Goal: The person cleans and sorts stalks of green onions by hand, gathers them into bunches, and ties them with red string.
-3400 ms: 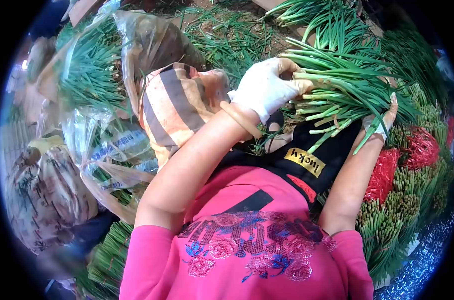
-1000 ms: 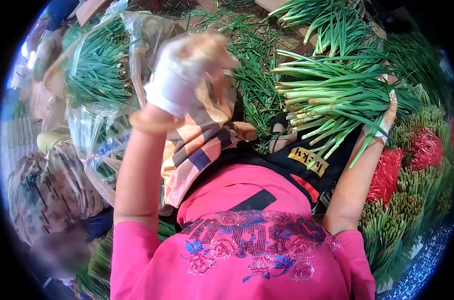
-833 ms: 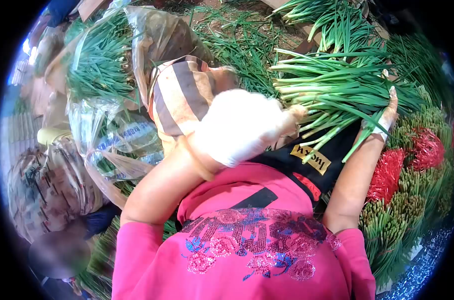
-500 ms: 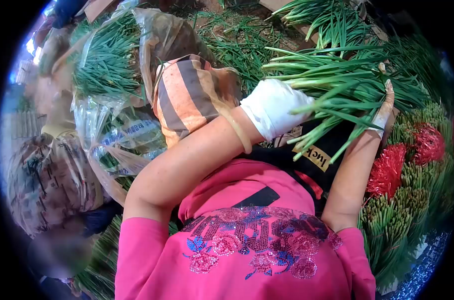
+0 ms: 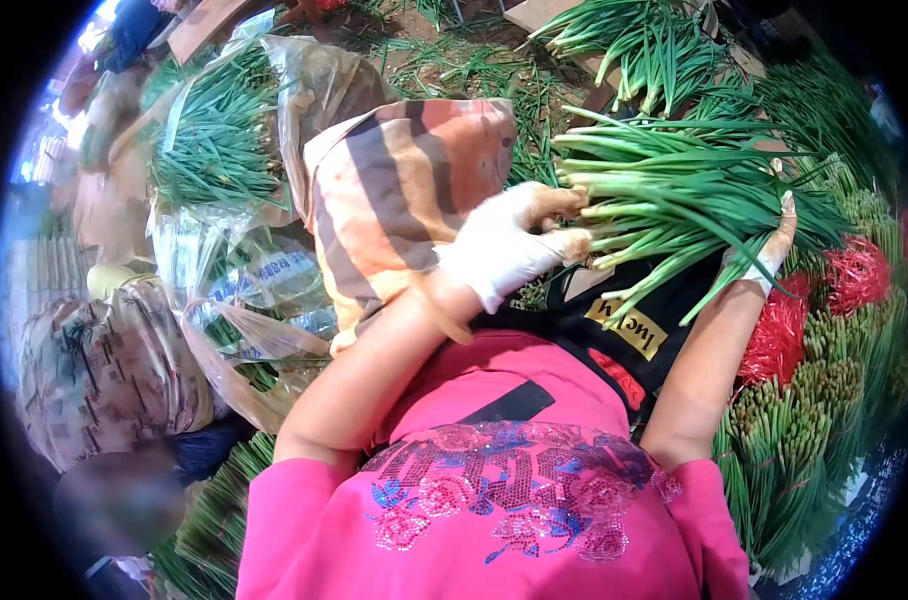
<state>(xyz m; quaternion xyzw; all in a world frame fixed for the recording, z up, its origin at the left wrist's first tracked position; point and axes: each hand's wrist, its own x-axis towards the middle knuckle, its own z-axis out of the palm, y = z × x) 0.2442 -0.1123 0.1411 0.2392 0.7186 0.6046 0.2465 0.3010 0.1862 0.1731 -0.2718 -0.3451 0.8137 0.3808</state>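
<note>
My right hand (image 5: 771,243), in a white fingerless glove, supports a loose bunch of garlic chives (image 5: 664,190) from the far side. Its fingers show past the leaves, and the palm is hidden under them. The pale cut ends of the stalks point left. At those ends is my left hand (image 5: 519,235), also in a white glove with bare fingertips. Its thumb and fingers are apart, close to the stalk ends or just touching them. Below the bunch lies a black cloth with a gold label (image 5: 626,328) across my lap.
More loose chives (image 5: 644,50) lie beyond the bunch. Packed bundles (image 5: 789,420) with red plastic ties (image 5: 774,335) stand at the right. A striped cloth (image 5: 404,190) and clear bags of greens (image 5: 219,130) are at the left, near another person's patterned clothing (image 5: 109,370).
My left hand has drawn back left from over the stalks, and its fingers have spread. The bunch now lies more evenly on my right hand, and more of the striped cloth shows.
</note>
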